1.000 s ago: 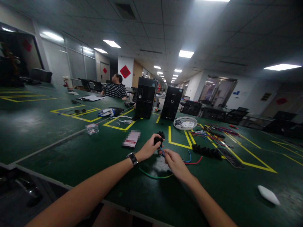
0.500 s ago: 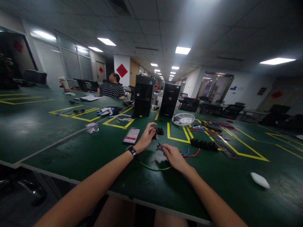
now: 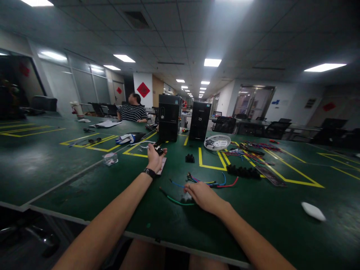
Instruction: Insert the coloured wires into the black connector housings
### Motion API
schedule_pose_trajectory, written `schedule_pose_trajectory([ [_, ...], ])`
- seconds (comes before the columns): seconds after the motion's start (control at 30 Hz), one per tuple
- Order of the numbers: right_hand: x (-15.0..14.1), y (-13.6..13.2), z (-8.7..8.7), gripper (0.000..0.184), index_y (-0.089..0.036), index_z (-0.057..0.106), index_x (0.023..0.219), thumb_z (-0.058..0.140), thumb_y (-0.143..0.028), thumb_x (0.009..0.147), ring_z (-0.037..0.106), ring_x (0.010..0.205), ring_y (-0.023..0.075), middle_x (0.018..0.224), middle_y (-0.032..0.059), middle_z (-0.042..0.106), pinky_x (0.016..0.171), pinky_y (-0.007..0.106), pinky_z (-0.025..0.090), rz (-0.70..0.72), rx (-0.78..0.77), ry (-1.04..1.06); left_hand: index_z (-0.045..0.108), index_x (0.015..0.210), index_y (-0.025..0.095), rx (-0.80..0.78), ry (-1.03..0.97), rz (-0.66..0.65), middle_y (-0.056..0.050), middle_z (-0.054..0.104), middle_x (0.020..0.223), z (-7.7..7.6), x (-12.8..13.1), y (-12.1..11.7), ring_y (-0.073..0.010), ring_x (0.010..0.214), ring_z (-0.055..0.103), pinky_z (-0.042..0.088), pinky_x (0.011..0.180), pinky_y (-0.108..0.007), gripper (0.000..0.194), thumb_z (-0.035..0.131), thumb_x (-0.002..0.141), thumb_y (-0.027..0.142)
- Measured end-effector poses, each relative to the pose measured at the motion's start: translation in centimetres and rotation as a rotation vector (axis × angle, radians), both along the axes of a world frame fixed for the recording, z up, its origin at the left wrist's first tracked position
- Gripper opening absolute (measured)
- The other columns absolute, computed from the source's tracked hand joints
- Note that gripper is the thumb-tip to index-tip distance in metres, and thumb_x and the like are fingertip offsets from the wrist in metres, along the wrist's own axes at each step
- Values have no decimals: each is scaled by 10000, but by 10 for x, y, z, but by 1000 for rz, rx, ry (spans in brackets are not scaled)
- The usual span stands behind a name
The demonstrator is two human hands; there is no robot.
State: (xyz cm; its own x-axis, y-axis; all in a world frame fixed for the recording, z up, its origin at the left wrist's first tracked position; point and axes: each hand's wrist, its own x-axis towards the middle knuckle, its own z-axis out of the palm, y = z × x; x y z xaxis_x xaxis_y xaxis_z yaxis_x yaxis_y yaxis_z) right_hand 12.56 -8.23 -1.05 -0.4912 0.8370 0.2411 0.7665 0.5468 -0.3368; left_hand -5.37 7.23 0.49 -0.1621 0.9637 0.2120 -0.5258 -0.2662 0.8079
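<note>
My left hand (image 3: pixel 155 156) is stretched forward over the green table (image 3: pixel 84 187), palm up, fingers curled round a small black part (image 3: pixel 159 150). Under it lies a white and red card (image 3: pixel 162 165). My right hand (image 3: pixel 200 195) rests low on the table, its fingers bent down onto a bundle of coloured wires (image 3: pixel 206 183) and a green wire (image 3: pixel 176 200). A small black connector (image 3: pixel 189 158) sits on the table between the two hands, apart from both.
Two black computer towers (image 3: pixel 168 117) stand at the back, a white basket (image 3: pixel 218 142) and more coloured wires (image 3: pixel 247 152) to the right. A row of black connectors (image 3: pixel 243 171), a clear small box (image 3: pixel 110 159), a white object (image 3: pixel 313 211). A person in a striped shirt (image 3: pixel 132 111) sits far off.
My left hand has left the wires and reached forward and left with a small black part. The right hand has dropped onto the wires on the table. The black connector now lies free.
</note>
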Motion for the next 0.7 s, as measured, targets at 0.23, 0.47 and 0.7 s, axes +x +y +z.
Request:
schedule_pose_trajectory([
  [0.23,-2,4,7,379,-214,552,1219,572,-353,867,470,1174,268,1246,127,523,957,415,379,-167,301,80,449,1095,207,7,117,-256,-38,630,815,-13,38,-37,-147,672,608,407,481,-204,361,353,924,511],
  [0.47,36,38,8,676,-242,374,1366,688,-241,767,472,1217,241,1316,104,504,1023,416,368,-50,238,223,419,1169,177,-29,186,-644,-98,590,1068,-34,72,-71,-162,938,592,464,835,-307,440,349,919,532],
  [0.7,92,116,6,604,-123,464,1289,693,-245,745,490,1165,288,1256,167,544,979,423,370,-412,33,-131,520,1051,161,491,1241,-222,-89,581,950,-30,47,-71,-219,940,530,410,860,-365,285,436,905,391],
])
